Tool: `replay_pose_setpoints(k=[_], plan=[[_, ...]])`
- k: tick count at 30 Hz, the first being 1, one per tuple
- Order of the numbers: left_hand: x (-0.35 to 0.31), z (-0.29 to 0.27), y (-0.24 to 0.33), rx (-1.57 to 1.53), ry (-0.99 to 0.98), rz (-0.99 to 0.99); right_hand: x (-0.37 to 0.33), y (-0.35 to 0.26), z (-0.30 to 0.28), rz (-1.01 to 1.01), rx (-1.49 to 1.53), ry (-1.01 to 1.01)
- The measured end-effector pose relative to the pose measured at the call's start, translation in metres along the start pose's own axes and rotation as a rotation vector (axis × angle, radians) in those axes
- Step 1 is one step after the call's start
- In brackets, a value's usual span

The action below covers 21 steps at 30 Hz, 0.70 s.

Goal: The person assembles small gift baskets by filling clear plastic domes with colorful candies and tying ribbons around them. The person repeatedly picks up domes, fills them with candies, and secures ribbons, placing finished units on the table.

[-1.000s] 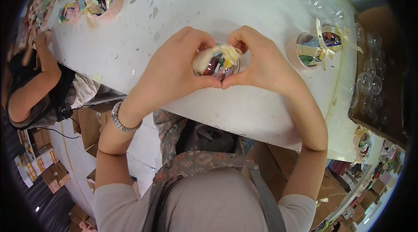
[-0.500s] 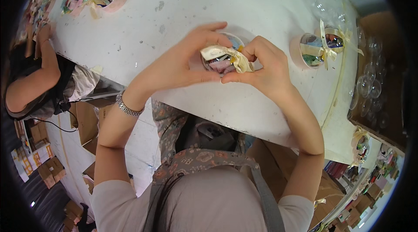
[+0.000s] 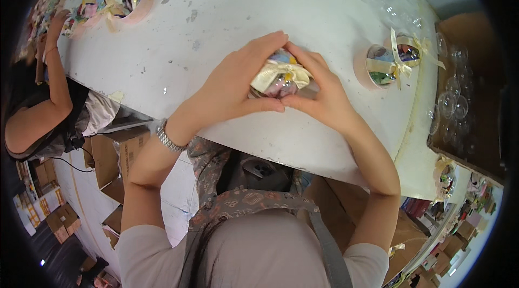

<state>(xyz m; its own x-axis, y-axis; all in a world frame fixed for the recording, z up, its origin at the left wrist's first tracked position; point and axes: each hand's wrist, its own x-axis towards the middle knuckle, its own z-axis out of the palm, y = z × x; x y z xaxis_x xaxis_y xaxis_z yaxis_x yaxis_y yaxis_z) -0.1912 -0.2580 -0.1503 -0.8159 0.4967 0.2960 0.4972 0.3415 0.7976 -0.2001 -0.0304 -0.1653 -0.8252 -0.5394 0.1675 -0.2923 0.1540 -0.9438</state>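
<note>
A: Where's the tub (image 3: 282, 89)?
B: Between both hands, over the near part of the counter (image 3: 259, 134).
A: How far along?
B: Filled, with the ribbon (image 3: 263, 78) across its top. Whether the ribbon is secured, I can't tell; that may be what's left.
A: The hands?
B: Left hand (image 3: 235, 82) and right hand (image 3: 327, 88) curl round it, gripping both sides, thumbs almost meeting.
A: Further out?
B: Two bowed tubs (image 3: 363, 69) at right look finished.

Cardboard boxes (image 3: 131, 148) and shared worktable (image 3: 216, 28) suggest a workshop.
</note>
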Motion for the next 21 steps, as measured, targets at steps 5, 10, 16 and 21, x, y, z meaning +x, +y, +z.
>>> replay_pose_setpoints(k=[5, 10, 16, 21], plan=[[0.002, 0.008, -0.006, 0.036, 0.04, -0.041, 0.025, -0.014, -0.04, -0.091, -0.304, -0.138], [0.044, 0.055, 0.001, 0.225, 0.173, 0.02, 0.102, 0.014, -0.118, 0.294, -1.324, 0.291], [0.092, 0.1, 0.011, 0.26, 0.141, 0.016, 0.143, 0.022, -0.174, 0.415, -1.25, 0.275], [0.121, 0.116, 0.001, 0.123, 0.176, 0.141, 0.082, -0.059, -0.132, 0.032, 0.452, 0.377]])
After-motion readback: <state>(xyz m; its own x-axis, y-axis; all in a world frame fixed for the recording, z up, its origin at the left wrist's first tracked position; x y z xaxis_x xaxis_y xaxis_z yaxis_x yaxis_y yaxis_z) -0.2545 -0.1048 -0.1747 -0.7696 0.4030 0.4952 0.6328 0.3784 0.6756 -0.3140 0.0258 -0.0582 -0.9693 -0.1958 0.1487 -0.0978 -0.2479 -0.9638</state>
